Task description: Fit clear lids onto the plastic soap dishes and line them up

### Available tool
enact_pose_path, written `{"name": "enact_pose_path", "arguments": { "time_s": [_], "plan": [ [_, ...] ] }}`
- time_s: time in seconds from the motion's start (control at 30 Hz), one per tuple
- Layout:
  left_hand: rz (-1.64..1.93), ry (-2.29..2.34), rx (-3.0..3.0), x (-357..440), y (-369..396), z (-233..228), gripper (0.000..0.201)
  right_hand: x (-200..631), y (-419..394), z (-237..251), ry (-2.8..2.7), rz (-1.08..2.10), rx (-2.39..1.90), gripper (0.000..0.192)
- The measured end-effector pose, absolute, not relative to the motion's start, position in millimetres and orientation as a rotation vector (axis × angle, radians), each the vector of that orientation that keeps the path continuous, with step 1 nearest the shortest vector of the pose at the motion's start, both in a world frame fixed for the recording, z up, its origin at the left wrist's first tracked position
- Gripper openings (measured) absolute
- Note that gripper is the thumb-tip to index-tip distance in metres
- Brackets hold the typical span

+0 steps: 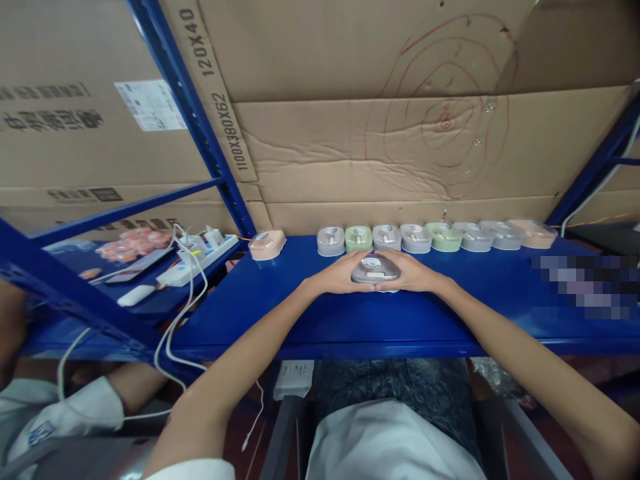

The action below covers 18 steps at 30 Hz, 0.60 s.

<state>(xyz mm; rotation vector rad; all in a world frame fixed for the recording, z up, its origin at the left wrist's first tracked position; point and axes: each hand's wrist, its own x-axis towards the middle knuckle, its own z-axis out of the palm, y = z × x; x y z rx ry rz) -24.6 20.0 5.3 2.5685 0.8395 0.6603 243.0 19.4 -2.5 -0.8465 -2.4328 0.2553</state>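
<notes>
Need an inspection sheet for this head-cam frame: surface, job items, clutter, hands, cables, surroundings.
Surface: blue metal shelf, bare around the hands.
Job's things: grey lidded case flat on the shelf, held between both hands.
Clutter: row of eight similar cases along the back edge, grey, green and peach; one separate peach case to the left.
Grippers: left hand and right hand cup the grey case from either side.
Cables: white power strip with plugged adapters; white cables loop over the shelf edge and hang down.
Surroundings: cardboard sheets behind, blue rack upright, another person's sleeve at lower left; blurred patch at right, contents unreadable.
</notes>
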Motion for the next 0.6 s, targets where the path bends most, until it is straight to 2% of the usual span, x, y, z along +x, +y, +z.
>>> {"name": "enact_pose_path", "arguments": {
  "time_s": [0.6],
  "plan": [
    [0.678,0.810,2.598,-27.1,25.3,2.5,0.098,243.4,17.5,-5.0,-2.451,0.228,-0.886,0.095]
  ]
}}
